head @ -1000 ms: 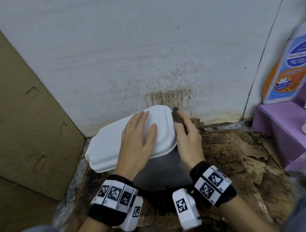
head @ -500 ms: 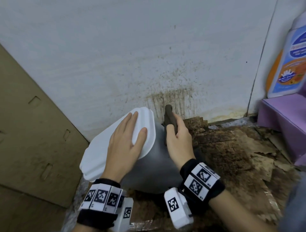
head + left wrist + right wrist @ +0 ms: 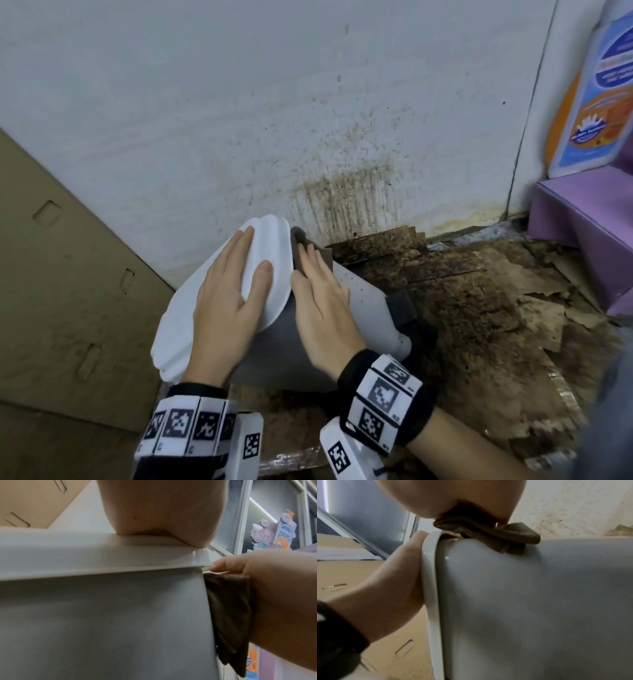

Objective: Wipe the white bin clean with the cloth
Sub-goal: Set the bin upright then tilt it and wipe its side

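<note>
Brown-stained floor (image 3: 479,308) and a spattered white wall (image 3: 308,120) lie beyond the hands. The tilted white bin (image 3: 363,301) is steadied by the flat left hand (image 3: 229,301); the cloth (image 3: 301,240) is pressed under the flat-fingered right hand (image 3: 322,301).

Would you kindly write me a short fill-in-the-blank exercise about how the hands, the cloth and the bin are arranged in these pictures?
1. The left hand lies flat on the bin's white ____.
2. The right hand presses a dark brown ____ against the white bin.
3. The bin is ____ rather than standing upright.
4. The wall behind the bin shows brown ____.

Missing words: lid; cloth; tilted; stains
</note>
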